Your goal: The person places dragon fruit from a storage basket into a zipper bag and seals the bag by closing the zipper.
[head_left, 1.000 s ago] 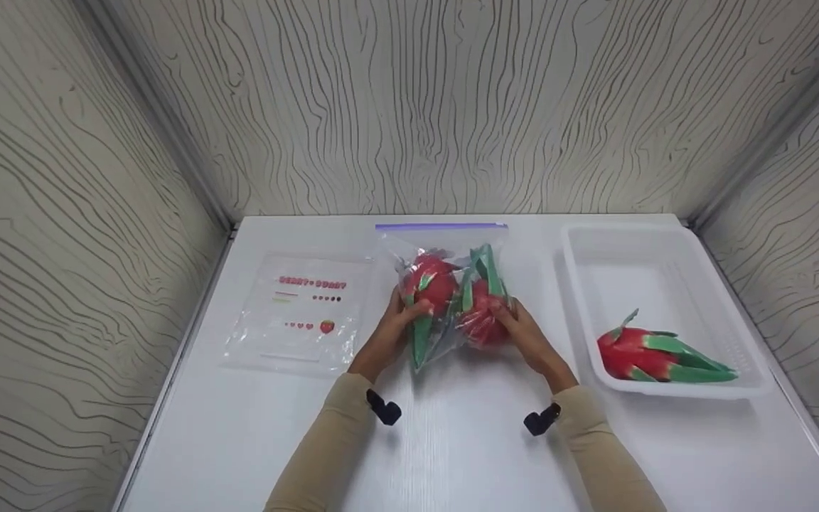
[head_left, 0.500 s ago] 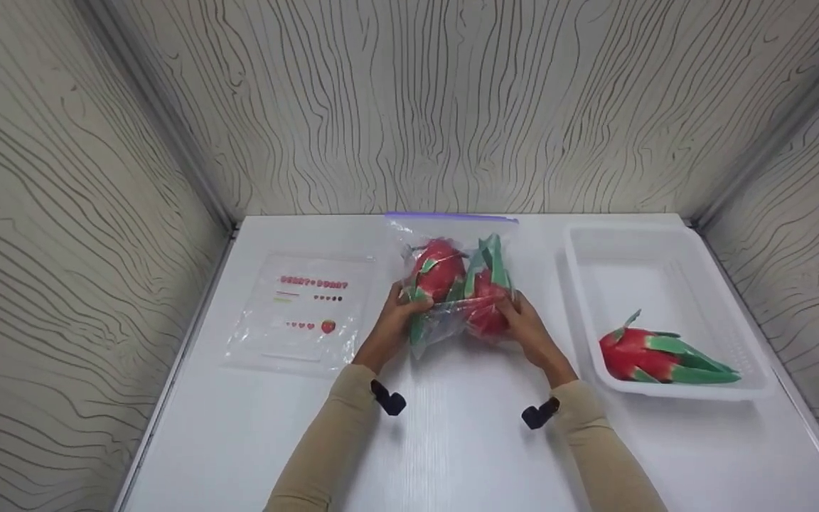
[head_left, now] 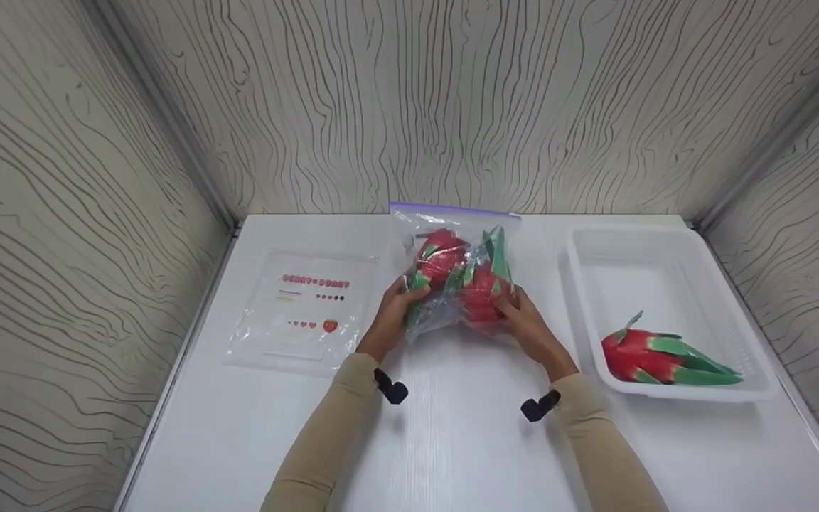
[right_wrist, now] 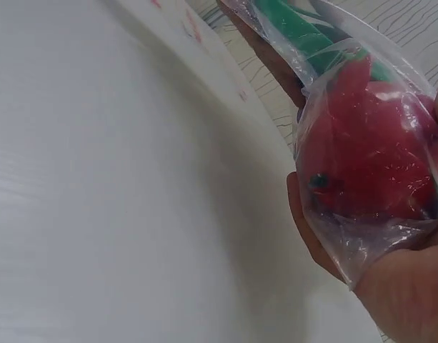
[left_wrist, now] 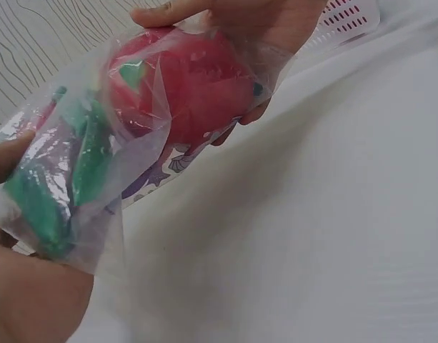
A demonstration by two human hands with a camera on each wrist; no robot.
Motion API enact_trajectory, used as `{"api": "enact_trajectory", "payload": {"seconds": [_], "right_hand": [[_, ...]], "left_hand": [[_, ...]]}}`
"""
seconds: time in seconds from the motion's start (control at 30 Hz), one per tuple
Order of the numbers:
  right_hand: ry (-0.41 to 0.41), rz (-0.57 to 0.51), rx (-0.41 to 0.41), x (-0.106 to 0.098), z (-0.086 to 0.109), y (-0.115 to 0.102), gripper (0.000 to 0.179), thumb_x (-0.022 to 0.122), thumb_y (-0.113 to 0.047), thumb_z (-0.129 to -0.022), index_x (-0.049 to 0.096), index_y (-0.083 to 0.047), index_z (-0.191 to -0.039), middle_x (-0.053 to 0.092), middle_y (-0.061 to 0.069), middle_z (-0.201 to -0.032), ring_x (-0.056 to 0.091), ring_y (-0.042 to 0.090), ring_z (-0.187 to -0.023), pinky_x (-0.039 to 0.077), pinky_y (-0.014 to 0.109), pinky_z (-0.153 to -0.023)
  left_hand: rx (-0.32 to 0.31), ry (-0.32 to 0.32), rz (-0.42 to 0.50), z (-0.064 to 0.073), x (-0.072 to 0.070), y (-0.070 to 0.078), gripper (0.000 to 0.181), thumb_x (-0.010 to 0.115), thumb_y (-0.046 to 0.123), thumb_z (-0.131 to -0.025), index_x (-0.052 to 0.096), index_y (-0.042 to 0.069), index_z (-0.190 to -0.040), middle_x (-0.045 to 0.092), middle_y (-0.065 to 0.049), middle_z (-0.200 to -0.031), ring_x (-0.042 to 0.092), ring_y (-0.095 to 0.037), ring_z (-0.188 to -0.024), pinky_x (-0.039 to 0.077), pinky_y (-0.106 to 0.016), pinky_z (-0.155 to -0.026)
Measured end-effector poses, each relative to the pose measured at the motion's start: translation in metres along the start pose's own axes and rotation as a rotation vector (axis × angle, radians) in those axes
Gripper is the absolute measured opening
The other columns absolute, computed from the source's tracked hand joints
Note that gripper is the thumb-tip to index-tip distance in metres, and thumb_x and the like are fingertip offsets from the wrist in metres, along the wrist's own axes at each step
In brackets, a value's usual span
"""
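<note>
A clear zip bag (head_left: pixel 445 213) with a purple zip strip along its far edge contains two dragon fruits. In the head view the left dragon fruit (head_left: pixel 441 254) has its green leaves toward the person, while the right dragon fruit (head_left: pixel 480 291) has them pointing away. My left hand (head_left: pixel 394 316) grips the bag's lower left side, thumb on top. My right hand (head_left: pixel 527 323) holds the lower right side around the red fruit. Both wrist views show the bag raised off the table, with fingers underneath. Printed purple shapes (left_wrist: pixel 158 175) show on the bag's underside in the left wrist view.
On the left lies a flat clear bag (head_left: pixel 303 306) with red printing. A white plastic basket (head_left: pixel 665 270) stands on the right with one dragon fruit (head_left: pixel 655 359) inside. Patterned wall panels (head_left: pixel 438 107) enclose the white table (head_left: pixel 452 441) at the back and sides.
Both hands have moved the bag up and away from the person, slightly rightward. Its zip edge now overlaps the back wall in the head view. The grip stays on both sides.
</note>
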State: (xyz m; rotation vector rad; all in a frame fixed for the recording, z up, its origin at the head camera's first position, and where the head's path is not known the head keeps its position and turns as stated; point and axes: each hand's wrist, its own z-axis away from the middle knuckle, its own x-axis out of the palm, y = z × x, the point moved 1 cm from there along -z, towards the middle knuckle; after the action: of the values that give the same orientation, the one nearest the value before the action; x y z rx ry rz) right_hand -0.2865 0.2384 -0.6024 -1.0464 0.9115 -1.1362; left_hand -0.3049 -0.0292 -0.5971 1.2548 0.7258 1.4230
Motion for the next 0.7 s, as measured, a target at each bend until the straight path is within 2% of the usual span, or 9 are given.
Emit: {"api": "enact_trajectory", "payload": {"seconds": [0.17,0.33,0.53,0.7], "right_hand": [[0.026,0.001,0.014,0.000,-0.005,-0.003,0.090,0.053,-0.056,-0.108,0.011,-0.007,-0.170,0.038,0.024,-0.168,0.045,0.039,-0.152,0.042,0.049,-0.123],[0.052,-0.015,0.037,0.000,-0.010,-0.004,0.091,0.053,-0.058,-0.108,0.012,-0.007,-0.170,0.042,0.022,-0.165,0.048,0.036,-0.149,0.046,0.046,-0.120],[0.082,-0.009,0.054,-0.003,-0.015,-0.005,0.094,0.054,-0.065,-0.105,0.015,-0.008,-0.169,0.046,0.022,-0.161,0.050,0.035,-0.145,0.044,0.045,-0.121],[0.077,-0.033,0.068,-0.006,-0.021,-0.009,0.100,0.052,-0.064,-0.105,0.006,-0.005,-0.170,0.040,0.023,-0.165,0.041,0.035,-0.153,0.032,0.051,-0.131]], "left_hand": [[-0.023,0.037,-0.061,-0.006,-0.001,0.001,0.078,0.072,0.034,-0.097,0.036,0.017,-0.164,0.047,-0.013,-0.161,0.048,-0.031,-0.147,0.036,-0.049,-0.127],[-0.051,0.085,-0.089,-0.015,0.002,0.001,0.078,0.073,0.033,-0.096,0.032,0.016,-0.160,0.040,-0.016,-0.164,0.041,-0.034,-0.151,0.031,-0.050,-0.130],[-0.028,0.054,-0.132,-0.024,0.004,0.004,0.070,0.072,0.038,-0.097,0.039,0.020,-0.156,0.046,-0.013,-0.163,0.045,-0.031,-0.150,0.032,-0.051,-0.130],[0.024,0.038,-0.154,-0.029,0.007,0.006,0.067,0.073,0.041,-0.098,0.045,0.021,-0.155,0.054,-0.013,-0.158,0.054,-0.030,-0.145,0.040,-0.047,-0.126]]}}
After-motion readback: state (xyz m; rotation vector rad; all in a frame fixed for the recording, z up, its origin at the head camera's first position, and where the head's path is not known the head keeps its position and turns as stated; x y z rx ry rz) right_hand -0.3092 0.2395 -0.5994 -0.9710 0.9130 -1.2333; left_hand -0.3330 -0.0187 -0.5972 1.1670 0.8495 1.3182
